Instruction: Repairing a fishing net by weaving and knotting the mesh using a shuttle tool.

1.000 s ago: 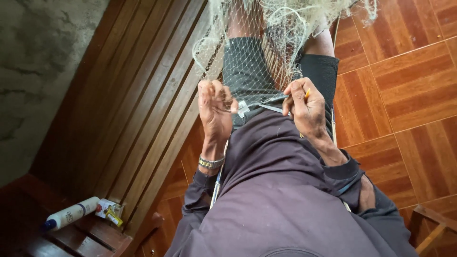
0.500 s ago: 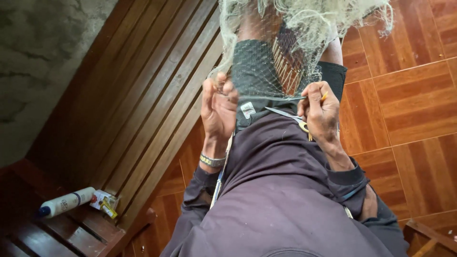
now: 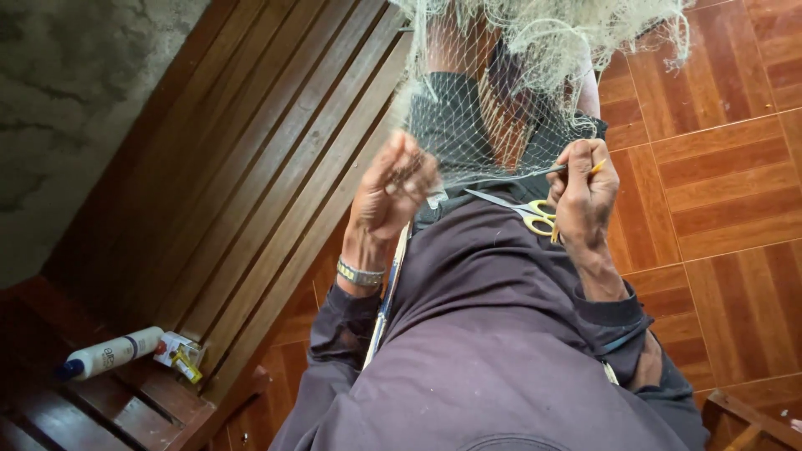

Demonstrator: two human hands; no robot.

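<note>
A pale fishing net hangs bunched at the top and drapes over my lap. My left hand pinches a stretch of the net's mesh, fingers closed on it, a bracelet on the wrist. My right hand grips a thin yellow-tipped netting needle that points toward the mesh. Yellow-handled scissors hang from the same hand, blades pointing left across my dark purple top. A taut strand runs between the two hands.
A dark slatted wooden bench runs along my left. A white bottle with a blue cap and a small crumpled packet lie on its near end. Orange-brown floor tiles spread to the right; a wooden piece shows at bottom right.
Both hands have stayed at the net while the view shifted slightly. The right hand has moved a little right and the scissors now show more fully below it.
</note>
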